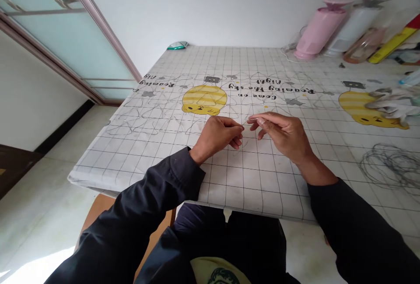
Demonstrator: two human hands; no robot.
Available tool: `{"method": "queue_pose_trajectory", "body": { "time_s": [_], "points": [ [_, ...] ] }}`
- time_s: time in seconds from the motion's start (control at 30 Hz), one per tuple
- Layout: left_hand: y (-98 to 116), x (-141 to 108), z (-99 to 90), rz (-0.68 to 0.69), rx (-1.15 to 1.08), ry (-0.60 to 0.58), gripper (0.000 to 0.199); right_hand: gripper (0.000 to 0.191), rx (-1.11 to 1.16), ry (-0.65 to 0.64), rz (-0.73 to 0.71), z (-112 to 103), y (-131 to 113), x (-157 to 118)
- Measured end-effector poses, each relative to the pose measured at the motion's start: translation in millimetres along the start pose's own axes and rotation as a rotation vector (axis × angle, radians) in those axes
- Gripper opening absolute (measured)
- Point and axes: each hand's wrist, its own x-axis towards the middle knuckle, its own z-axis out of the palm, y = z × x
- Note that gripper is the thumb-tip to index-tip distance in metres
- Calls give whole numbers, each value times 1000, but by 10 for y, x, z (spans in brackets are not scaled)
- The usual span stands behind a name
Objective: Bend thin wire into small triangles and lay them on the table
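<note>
My sleeves (pixel 164 179), matt dark cloth; far-right pink cylinder (pixel 320 32), smooth, plastic-looking; right coiled strands (pixel 393 166), thin, wire-like; near-left chair (pixel 98 209), wood-toned.

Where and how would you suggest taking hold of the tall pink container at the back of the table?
I would wrap the right hand around the middle of the pink container, coming from the front. Its body is tall, rounded and fairly even there, whereas the top flares above a narrower neck. The white container stands close on its right, so that side looks tighter.
</note>
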Motion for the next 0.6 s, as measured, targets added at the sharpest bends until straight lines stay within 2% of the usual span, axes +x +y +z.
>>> {"method": "queue_pose_trajectory", "body": {
  "time_s": [0.13,0.3,0.6],
  "points": [
    [-23,9,-2,41,70,81,19,33,-166,-80,-88,-36,-33,-14],
    [-22,37,13,5,113,133,22,32,-279,-144,-264,14,-34,-10],
    [-21,50,29,10,128,105,26,34,-353,-222,-403,10,-14,-22]
  ]
}}
